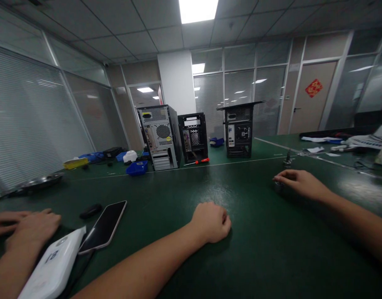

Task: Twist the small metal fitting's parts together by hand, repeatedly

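Green tabletop (241, 261) carried the work. At right, the bare right hand (298, 182) had its fingertips nearly together on what appeared to be a small, dark metallic cylinder (278, 187) (blurred and partly hidden); its long axis seemed upright, though unconfirmed. Just beyond, a slim grey metal piece (287, 161) stood free, axis vertical, narrow tip upward. One piece was thus clear; the other was not yet released. Nearer and left, the bare left hand (211, 222) lay in a loose fist, nothing visible within.

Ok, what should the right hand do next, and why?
Probably close the right hand firmly on the nearer metal piece: it's at the piece's top, but a grip can't be made out. The left hand is curled, apart from it.
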`<state>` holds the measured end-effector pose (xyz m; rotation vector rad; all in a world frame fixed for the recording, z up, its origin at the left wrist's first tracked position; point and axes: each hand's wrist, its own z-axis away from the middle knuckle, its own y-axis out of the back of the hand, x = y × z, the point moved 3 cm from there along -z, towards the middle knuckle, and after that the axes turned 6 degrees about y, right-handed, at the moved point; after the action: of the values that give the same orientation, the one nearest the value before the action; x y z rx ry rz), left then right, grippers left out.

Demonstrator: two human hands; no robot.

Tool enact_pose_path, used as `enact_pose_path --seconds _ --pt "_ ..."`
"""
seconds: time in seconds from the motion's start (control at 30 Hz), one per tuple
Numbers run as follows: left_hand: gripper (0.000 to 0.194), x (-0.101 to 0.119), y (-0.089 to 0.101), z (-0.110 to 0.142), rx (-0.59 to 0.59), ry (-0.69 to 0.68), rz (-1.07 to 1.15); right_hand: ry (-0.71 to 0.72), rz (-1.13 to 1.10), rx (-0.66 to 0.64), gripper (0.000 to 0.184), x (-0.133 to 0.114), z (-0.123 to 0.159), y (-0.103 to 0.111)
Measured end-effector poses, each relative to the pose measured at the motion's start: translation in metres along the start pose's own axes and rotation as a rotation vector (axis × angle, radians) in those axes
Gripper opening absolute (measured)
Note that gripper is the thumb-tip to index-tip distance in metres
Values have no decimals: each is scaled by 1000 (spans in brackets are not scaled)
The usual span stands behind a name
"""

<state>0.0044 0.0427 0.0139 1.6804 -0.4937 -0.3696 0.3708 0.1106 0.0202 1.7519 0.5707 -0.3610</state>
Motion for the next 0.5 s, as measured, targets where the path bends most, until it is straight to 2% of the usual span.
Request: enact_pose_path --seconds 0.17,0.5 --pt "35 0 1 1 -22 -5 -4 45 -60 5 40 2 -1 -3" --pt "35 2 3 4 -31 -7 -5 50 -82 -49 47 9 -3 -7"
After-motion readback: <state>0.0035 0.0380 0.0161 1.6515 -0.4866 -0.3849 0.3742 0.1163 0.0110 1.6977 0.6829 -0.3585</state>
